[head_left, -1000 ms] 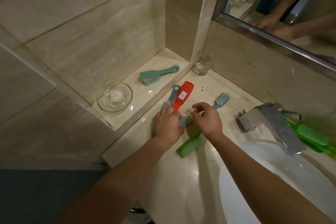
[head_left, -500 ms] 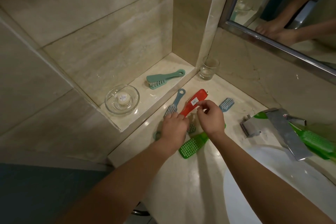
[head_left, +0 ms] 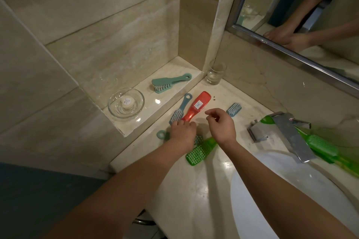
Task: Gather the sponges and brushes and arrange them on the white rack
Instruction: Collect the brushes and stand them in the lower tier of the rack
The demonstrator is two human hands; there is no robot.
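We were mid-gather: L hand (head_left: 182,134) fingers gripped red brush (head_left: 198,105) handle; R hand (head_left: 221,126) fingers loose, empty. Next prob needed R hand grabbing green brush (head_left: 200,152) off worktop (head_left: 194,180); rack unseen.

Left grip (head_left: 182,132) sits knuckles-up on the bench (head_left: 194,190), fingertips touching the narrow end of the red brush (head_left: 199,105). It's covering most of a teal brush (head_left: 160,135), can't tell if it's actually holding anything tbh. Right grip (head_left: 221,124) hovers just beside it, fingers loosely curled, nothing in it. Blue brush (head_left: 181,108) lies alongside the red one, and a green brush (head_left: 198,153) pokes out between the wrists.
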